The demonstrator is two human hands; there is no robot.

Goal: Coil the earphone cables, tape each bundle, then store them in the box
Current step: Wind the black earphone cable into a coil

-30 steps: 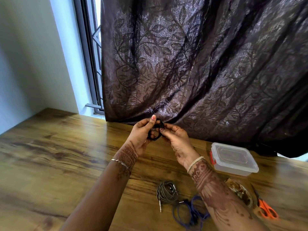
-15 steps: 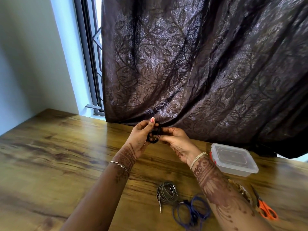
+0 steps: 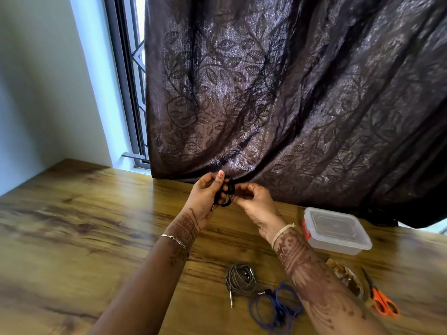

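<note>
Black earphone coil (image 3: 228, 193) was held above the wooden table (image 3: 84, 226), pinched between curled fingers of the left hand (image 3: 208, 192) and right hand (image 3: 254, 201). Grey coil (image 3: 239, 278) and blue coil (image 3: 273, 308) lay nearer the person; lidded box (image 3: 336, 229) stood at right.

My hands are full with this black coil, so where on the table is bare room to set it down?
Widest bare wood of the wooden table lies left of your left hand. A smaller patch sits between your right hand and the grey coiled cable. Crowded on the right: blue cable, clear lidded plastic box, brown tape roll, orange-handled scissors.
</note>
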